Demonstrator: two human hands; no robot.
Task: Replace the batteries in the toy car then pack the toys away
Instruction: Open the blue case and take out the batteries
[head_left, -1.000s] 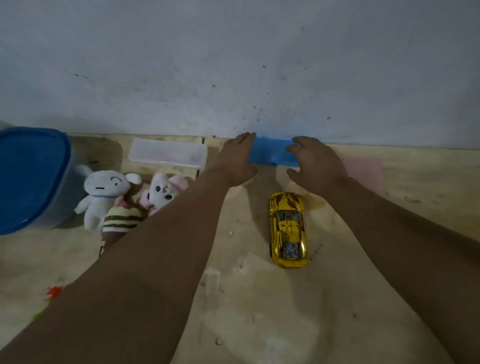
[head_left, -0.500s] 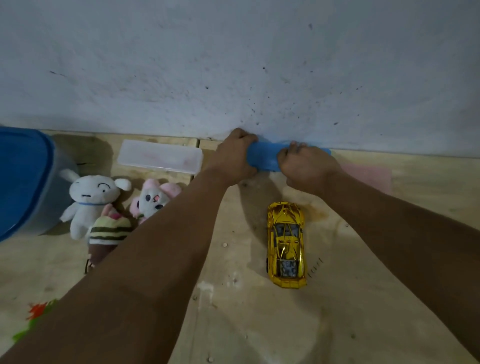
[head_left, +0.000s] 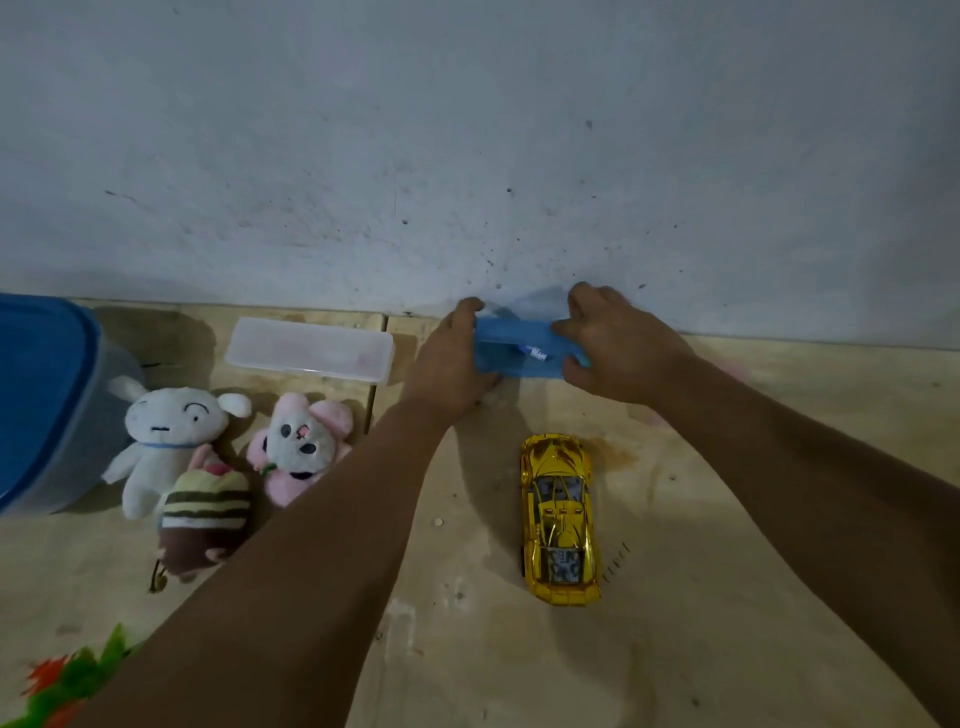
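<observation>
Toy car (head_left: 560, 519), shiny gold, is sitting on the pale wooden worktop (head_left: 701, 649) between the person's two outstretched forearms, nose pointing away toward the wall, touching neither arm. At the near left corner something orange and green (head_left: 57, 680) is poking into sight; I cannot tell what it is. Further left and a bit beyond, three plush toys are lying bunched together: a striped brown and cream plush (head_left: 203, 519) is leaning against a white plush dog (head_left: 166, 436), and a pink and white plush (head_left: 304, 447) is resting just beside them. A blue-lidded bin (head_left: 41, 400) is standing at the left edge, next to the white dog. Beyond the plush toys a clear plastic case (head_left: 310, 349) is lying flat near the wall.

Farthest out, both hands are gripping a blue box (head_left: 519, 353) at the foot of the grey wall (head_left: 467, 156). The left hand (head_left: 454, 358) is clasping its left end, fingers curled over the top. The right hand (head_left: 618, 348) is clamping the right end, thumb below and fingers wrapping the upper edge. A small white label is showing on the box between the hands.
</observation>
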